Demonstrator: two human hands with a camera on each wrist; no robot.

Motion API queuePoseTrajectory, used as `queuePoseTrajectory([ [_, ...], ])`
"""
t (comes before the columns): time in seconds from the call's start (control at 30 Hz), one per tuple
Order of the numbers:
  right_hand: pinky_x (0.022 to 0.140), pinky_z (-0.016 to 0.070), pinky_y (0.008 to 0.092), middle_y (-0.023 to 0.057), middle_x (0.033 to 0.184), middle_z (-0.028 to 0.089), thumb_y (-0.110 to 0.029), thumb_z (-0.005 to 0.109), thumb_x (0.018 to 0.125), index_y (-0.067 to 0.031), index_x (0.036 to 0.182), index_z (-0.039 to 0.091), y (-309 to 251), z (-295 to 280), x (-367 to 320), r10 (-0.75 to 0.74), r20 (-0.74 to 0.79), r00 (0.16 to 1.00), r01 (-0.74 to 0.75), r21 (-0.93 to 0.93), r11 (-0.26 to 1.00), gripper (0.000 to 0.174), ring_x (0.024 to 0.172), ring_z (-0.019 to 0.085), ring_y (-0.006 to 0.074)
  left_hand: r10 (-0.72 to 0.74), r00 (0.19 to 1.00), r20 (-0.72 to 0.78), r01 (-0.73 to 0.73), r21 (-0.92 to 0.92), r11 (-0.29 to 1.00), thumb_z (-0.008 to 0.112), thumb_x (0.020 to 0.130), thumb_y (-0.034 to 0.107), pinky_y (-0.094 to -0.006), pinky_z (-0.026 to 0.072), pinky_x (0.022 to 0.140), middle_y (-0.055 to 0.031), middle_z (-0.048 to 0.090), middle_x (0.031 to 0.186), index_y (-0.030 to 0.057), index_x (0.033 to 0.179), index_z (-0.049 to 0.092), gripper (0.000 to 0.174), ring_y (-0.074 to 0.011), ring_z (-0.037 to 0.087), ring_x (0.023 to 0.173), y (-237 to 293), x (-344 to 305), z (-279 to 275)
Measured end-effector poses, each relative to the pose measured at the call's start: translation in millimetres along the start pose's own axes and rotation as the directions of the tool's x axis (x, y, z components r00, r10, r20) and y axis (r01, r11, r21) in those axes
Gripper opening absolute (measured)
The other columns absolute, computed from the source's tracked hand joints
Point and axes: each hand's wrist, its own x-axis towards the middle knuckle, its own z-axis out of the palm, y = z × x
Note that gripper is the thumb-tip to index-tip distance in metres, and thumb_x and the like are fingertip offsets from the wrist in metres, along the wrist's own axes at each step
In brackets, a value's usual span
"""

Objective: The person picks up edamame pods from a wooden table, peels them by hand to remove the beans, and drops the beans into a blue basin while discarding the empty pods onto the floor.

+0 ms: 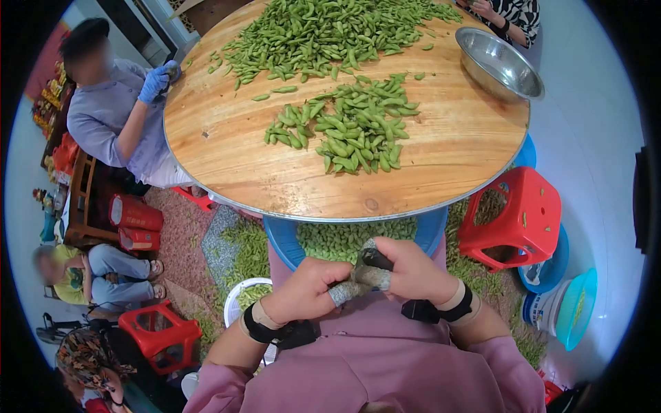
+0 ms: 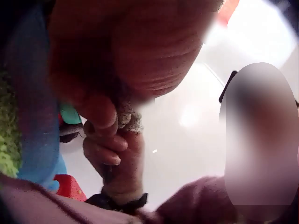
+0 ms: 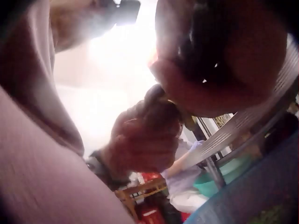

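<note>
My left hand (image 1: 303, 292) and right hand (image 1: 420, 272) meet over my lap, just in front of the blue basin (image 1: 275, 242). Their fingers are curled together, with grey wraps (image 1: 348, 292) around the digits. In the right wrist view a narrow yellow-green sliver, like a soybean pod (image 3: 189, 122), shows between the hands; the fingers hide the rest of it. Pale green shelled beans (image 1: 358, 241) fill the basin under the table edge. On the wooden table (image 1: 227, 155) lies a small heap of green soybean pods (image 1: 361, 131), with a larger pile (image 1: 323, 31) behind.
A steel bowl (image 1: 499, 62) stands at the table's right edge. A red stool (image 1: 520, 213) and blue and teal basins (image 1: 580, 310) are at my right. A white basket (image 1: 237, 303) is by my left arm. Husks cover the floor; other people sit at left and across.
</note>
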Motion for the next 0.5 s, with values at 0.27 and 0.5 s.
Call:
queuePoseTrajectory([
  [0.27,0.049,0.0437,0.0252,0.0016,0.067,0.055,-0.024,0.071,0.083,-0.0020,0.086,0.053,10.8,-4.4,4.0,-0.139,-0.062,0.988,0.141,0.014,0.990,0.029,0.057,0.056,0.0084,-0.074,0.989,0.129,0.141,-0.646,0.750,0.051,0.095,0.009,-0.0213,0.0449,0.057,-0.0016,0.061,0.075,0.0014,0.099,0.057,0.010,-0.0066,0.055,0.061,-14.8,2.8,7.5],
  [0.5,0.058,0.0455,0.0327,0.0131,0.070,0.058,-0.017,0.072,0.072,-0.0019,0.087,0.057,8.3,-7.7,4.1,-0.312,-0.066,0.948,0.280,-0.297,0.913,0.026,0.061,0.058,0.0229,-0.035,0.994,0.099,0.081,-0.508,0.857,0.045,0.093,0.004,-0.0212,0.0453,0.061,-0.0015,0.060,0.079,0.0020,0.096,0.056,0.012,-0.0065,0.055,0.067,-19.0,1.1,6.3],
])
